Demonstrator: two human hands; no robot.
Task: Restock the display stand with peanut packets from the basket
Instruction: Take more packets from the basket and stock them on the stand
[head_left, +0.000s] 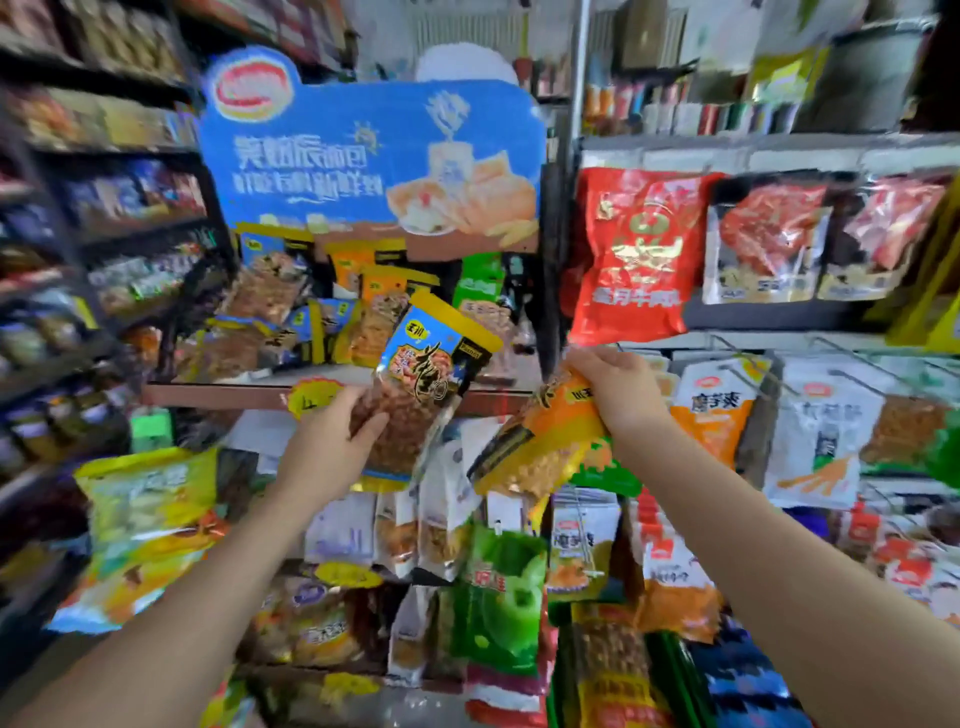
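Note:
My left hand (335, 447) grips a blue-and-yellow peanut packet (426, 374) by its lower half and holds it upright in front of the display stand's top shelf (223, 391). My right hand (618, 395) holds an orange peanut packet (540, 447) by its top, tilted down to the left. The stand carries a blue header board (363, 156), and several blue and orange peanut packets (311, 312) stand on its top shelf. The basket (675, 670) shows at the bottom right with green bars and packets inside.
Lower tiers of the stand hold mixed snack bags, among them a green one (501, 597). Red bags (631, 254) and white-and-orange bags (714, 410) hang on pegs at the right. Dark shelving full of goods runs along the left. A yellow bag (150, 519) juts out low on the left.

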